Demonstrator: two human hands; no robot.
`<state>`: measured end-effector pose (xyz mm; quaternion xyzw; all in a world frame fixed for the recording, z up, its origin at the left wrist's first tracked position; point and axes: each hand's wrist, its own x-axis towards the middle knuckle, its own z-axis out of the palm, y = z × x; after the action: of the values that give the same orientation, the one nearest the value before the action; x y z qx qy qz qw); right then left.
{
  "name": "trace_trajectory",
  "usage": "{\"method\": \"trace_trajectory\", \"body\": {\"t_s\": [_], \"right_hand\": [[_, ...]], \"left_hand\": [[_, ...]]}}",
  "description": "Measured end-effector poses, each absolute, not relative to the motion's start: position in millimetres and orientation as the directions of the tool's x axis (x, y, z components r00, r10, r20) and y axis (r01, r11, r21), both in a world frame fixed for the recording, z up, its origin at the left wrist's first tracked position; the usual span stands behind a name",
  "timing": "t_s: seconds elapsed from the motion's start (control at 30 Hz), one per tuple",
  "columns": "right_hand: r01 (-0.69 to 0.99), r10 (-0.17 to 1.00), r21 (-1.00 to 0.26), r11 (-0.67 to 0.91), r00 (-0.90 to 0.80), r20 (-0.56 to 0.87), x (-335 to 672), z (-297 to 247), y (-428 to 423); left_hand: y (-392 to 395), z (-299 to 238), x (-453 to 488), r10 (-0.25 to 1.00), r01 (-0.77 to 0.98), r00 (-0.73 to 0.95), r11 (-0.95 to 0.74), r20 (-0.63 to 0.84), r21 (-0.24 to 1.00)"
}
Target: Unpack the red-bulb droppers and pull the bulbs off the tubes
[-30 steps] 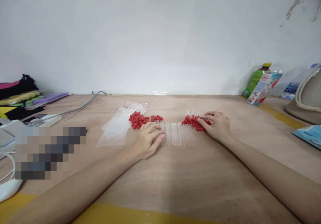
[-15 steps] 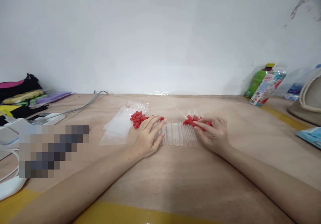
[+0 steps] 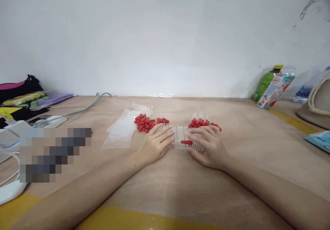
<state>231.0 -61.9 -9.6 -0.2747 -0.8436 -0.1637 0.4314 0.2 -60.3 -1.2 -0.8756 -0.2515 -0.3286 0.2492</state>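
Note:
A row of clear glass tubes [image 3: 182, 134] lies side by side in the middle of the wooden table [image 3: 180, 185]. My left hand [image 3: 156, 144] rests on the row's left end and pinches one tube at the front of the row. My right hand [image 3: 206, 144] faces it from the right and holds a small red cap [image 3: 186, 142] against that tube's end. A pile of red caps [image 3: 146, 123] lies behind my left hand. A second pile of red caps [image 3: 203, 123] lies behind my right hand.
Clear plastic bags [image 3: 121, 128] lie left of the caps. A grey cable [image 3: 85, 110], a white device [image 3: 11, 190] and folded cloths [image 3: 20, 98] sit at the left. Bottles [image 3: 270, 85], a beige bag [image 3: 317, 103] and a blue packet [image 3: 319, 139] stand at the right.
My right hand left the right cap pile with one red cap and came toward me to the middle of the tube row. My left hand shifted slightly right to meet it.

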Motion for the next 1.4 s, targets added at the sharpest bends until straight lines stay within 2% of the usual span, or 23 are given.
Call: {"method": "trace_trajectory", "body": {"t_s": [0.07, 0.27, 0.67, 1.07, 1.4], "right_hand": [[0.621, 0.339, 0.050, 0.783, -0.491, 0.802, 225, -9, -65], [0.608, 0.286, 0.096, 0.788, -0.500, 0.817, 214, -9, -67], [0.462, 0.170, 0.188, 0.867, -0.628, 0.759, 222, -17, -61], [0.428, 0.012, 0.408, 0.806, -0.701, 0.713, 232, -8, -66], [0.393, -0.045, 0.491, 0.778, -0.744, 0.667, 240, -5, -70]], "left_hand": [[-61, -2, 3, 0.272, 0.590, 0.666, -0.763, 0.695, -0.266], [-64, -3, 8, 0.265, 0.557, 0.688, -0.789, 0.676, -0.258], [-69, -5, 8, 0.291, 0.463, 0.705, -0.880, 0.647, -0.108], [-71, -6, 4, 0.356, 0.418, 0.698, -0.907, 0.621, 0.051], [-76, -1, 4, 0.366, 0.402, 0.713, -0.912, 0.599, 0.078]]}}
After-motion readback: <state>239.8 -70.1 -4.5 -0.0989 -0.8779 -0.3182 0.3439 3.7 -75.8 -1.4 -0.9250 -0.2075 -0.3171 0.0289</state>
